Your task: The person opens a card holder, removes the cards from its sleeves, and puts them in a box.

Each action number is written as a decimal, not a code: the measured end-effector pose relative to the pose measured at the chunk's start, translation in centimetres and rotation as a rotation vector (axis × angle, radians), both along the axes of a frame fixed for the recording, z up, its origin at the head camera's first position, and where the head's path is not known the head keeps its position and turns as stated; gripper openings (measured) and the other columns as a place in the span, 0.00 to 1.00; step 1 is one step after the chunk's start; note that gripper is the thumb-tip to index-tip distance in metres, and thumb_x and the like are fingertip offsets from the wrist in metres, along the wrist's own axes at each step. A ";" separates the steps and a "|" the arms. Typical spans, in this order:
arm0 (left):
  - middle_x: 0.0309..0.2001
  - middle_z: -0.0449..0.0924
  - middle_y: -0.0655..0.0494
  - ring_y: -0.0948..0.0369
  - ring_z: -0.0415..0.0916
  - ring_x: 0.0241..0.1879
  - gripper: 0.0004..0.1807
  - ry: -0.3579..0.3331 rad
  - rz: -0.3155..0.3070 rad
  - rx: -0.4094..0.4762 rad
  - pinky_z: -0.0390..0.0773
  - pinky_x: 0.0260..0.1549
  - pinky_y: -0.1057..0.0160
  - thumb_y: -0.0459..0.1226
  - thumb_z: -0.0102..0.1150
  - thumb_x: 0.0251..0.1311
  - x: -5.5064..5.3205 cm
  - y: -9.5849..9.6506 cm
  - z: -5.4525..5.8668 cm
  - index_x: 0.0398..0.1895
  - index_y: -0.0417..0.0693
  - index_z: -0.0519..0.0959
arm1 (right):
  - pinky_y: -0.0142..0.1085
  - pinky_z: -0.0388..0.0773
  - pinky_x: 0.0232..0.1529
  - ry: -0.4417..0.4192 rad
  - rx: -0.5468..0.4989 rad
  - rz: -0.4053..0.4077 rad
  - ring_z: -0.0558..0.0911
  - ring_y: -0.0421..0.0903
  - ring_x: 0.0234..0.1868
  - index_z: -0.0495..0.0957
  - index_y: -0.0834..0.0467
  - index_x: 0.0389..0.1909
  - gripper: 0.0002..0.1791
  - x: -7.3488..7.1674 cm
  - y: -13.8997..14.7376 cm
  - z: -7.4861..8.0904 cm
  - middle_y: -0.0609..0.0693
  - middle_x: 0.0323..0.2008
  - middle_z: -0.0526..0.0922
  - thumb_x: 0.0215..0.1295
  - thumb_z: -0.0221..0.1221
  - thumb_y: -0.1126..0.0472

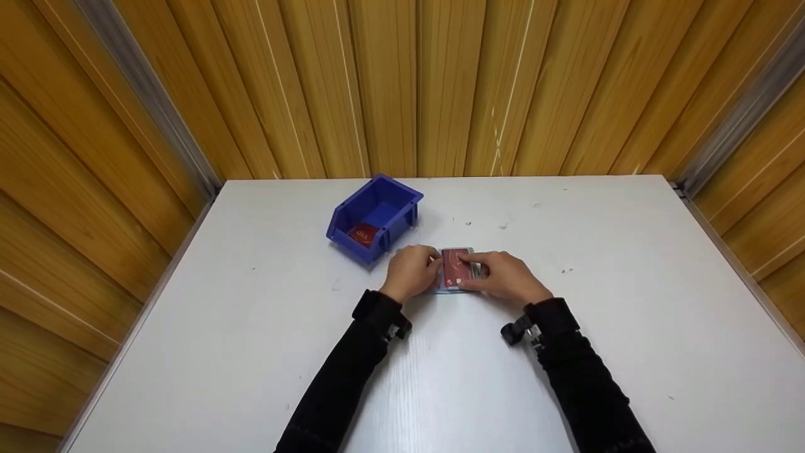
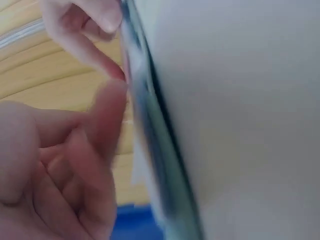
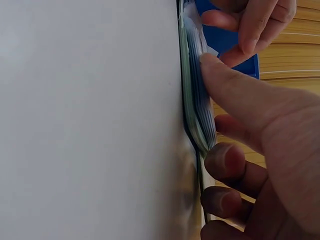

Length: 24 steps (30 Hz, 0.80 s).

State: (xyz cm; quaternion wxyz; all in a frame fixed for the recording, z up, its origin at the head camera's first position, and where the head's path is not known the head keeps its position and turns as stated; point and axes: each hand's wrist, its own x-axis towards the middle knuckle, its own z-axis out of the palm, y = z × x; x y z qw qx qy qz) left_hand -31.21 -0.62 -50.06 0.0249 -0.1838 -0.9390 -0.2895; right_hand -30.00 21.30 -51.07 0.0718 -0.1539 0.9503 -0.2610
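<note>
A card holder [image 3: 187, 75] with a stack of clear sleeves lies on the white table, a red card [image 1: 456, 268] on top of it. My right hand [image 1: 503, 275] holds the card, index finger at its far edge and thumb at its near edge; in the right wrist view the thumb rests at the sleeves. My left hand [image 1: 412, 270], fingers bent, is at the left edge of the card and holder. In the left wrist view its fingertips are blurred beside the holder [image 2: 155, 120]; I cannot tell whether they pinch a sleeve.
A blue bin [image 1: 377, 217] stands behind and left of the hands, a red card marked VIP [image 1: 363, 234] inside it. Wood-patterned walls [image 1: 440, 88] border the table [image 1: 251, 352] at the back and sides.
</note>
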 end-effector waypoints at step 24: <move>0.10 0.74 0.59 0.66 0.71 0.08 0.15 -0.639 0.095 0.604 0.72 0.13 0.69 0.35 0.54 0.72 0.5 0.8 -0.1 0.32 0.30 0.82 | 0.37 0.64 0.34 -0.043 -0.088 -0.005 0.70 0.44 0.31 0.74 0.46 0.72 0.40 0.0 0.6 -0.1 0.51 0.32 0.78 0.59 0.74 0.43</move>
